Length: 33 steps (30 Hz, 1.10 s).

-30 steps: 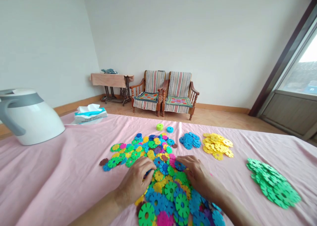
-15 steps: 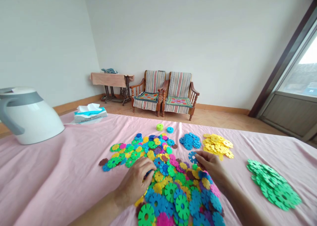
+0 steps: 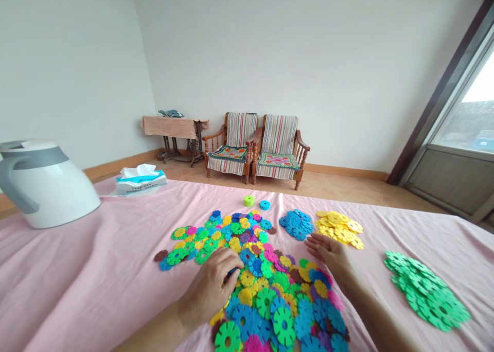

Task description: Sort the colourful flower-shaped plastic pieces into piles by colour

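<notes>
A large mixed heap of notched plastic snowflake discs (image 3: 283,321) in several colours spreads across the middle of the cloth. My left hand (image 3: 214,282) rests at the heap's left side, fingers curled and closed; a dark blue snowflake disc (image 3: 230,273) shows between thumb and forefinger, partly hidden. Fingers stretched out and holding nothing, my right hand (image 3: 328,251) is just in front of the blue disc pile (image 3: 296,224). To its right lies a yellow disc pile (image 3: 337,227). A green disc pile (image 3: 428,293) lies farther right.
Small stacks of lime discs (image 3: 248,201) and light blue discs (image 3: 264,205) stand behind the heap. On the left are a white jug (image 3: 62,187) and a tissue box (image 3: 141,181). Pink cloth (image 3: 116,269) covers the table; two armchairs (image 3: 277,141) stand beyond.
My right hand has let go of a blue snowflake disc, which now lies with the blue pile, and its fingers have opened. The left hand has stayed almost still.
</notes>
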Motion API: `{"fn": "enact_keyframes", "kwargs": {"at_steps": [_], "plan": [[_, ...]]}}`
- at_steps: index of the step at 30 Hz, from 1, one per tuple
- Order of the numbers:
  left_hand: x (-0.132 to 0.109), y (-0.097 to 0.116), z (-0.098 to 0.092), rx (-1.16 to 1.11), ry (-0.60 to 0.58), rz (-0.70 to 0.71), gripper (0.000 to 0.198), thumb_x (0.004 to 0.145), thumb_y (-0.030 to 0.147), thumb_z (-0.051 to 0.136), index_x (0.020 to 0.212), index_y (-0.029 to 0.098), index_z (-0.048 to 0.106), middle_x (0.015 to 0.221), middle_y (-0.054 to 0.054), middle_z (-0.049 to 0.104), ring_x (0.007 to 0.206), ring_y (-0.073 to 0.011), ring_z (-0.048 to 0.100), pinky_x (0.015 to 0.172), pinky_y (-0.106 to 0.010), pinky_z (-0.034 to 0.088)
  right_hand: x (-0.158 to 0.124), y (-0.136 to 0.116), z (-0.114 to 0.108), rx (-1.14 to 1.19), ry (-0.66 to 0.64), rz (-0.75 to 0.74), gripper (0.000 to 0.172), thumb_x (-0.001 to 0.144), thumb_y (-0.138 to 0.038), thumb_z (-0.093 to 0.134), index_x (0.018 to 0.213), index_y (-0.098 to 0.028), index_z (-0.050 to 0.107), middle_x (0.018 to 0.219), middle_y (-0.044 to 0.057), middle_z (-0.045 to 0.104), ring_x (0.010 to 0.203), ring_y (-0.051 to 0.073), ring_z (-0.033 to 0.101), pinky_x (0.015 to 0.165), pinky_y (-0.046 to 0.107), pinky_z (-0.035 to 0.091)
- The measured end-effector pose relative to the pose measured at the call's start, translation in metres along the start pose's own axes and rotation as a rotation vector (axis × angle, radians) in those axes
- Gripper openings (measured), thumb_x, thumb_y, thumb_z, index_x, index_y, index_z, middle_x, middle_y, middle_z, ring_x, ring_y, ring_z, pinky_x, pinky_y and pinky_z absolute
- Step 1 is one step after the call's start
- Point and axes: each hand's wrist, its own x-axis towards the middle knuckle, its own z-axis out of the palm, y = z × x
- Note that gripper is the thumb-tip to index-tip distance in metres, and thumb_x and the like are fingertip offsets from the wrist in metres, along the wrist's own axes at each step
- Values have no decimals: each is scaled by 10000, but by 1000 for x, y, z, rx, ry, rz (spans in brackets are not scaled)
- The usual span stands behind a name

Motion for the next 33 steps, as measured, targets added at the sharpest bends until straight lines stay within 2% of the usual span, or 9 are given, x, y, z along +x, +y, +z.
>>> {"fn": "enact_keyframes", "kwargs": {"at_steps": [5,9,13,15,17,21,28,31,33], "plan": [[1,1,-1,-5,16,13,174,832,90,463,847,193,603,861,-40,634,854,-174,585,770,-301,483,-5,-10,-11,-154,-71,14,309,574,-422,673,752,-173,633,732,68,702,646,207,684,602,341,551],[1,1,-1,3,8,9,176,830,96,466,849,194,611,859,-45,634,855,-178,582,784,-308,487,-18,-24,-22,-342,-241,42,185,616,-355,617,622,-171,600,542,-5,632,467,131,587,443,242,459],[0,1,0,0,-4,4,174,836,99,464,857,194,608,873,-43,633,872,-178,580,794,-310,481,-36,-45,-33,-556,-370,31,93,625,-275,609,602,-186,591,513,-36,572,459,104,515,389,194,370],[0,0,1,1,-6,2,169,841,100,463,861,193,603,878,-42,632,876,-178,578,801,-314,476,-46,-56,-36,-742,-458,-3,41,615,-236,606,635,-201,598,580,-29,578,515,108,517,408,190,354],[-1,-1,2,4,-8,-2,168,845,100,463,865,193,601,885,-40,629,881,-178,574,810,-318,471,-56,-66,-35,-932,-548,-39,63,577,-206,623,634,-217,598,626,-23,586,570,123,529,445,200,353],[-1,-2,2,7,-11,-1,174,840,90,465,867,195,602,887,-40,627,885,-179,572,808,-316,470,-70,-73,-23,-1170,-551,-59,204,502,-214,694,680,-236,596,698,-5,614,669,184,555,546,260,374],[0,-1,1,9,-4,10,174,843,93,460,864,194,600,881,-41,627,878,-177,575,800,-308,470,-76,-71,-9,-1157,-710,-65,301,575,-212,662,866,-255,595,898,5,631,861,221,558,702,306,405],[0,-1,1,6,-7,7,164,844,96,464,859,193,596,879,-37,627,878,-175,576,798,-306,469,-75,-75,-9,-1139,-741,-44,331,584,-203,654,908,-248,605,941,18,624,894,222,547,751,317,410],[-1,-2,2,3,-5,7,162,842,97,468,861,194,596,879,-33,627,877,-174,576,798,-305,468,-72,-78,-9,-1076,-750,-42,287,603,-190,636,886,-231,606,918,16,618,869,197,546,736,290,416]]}}
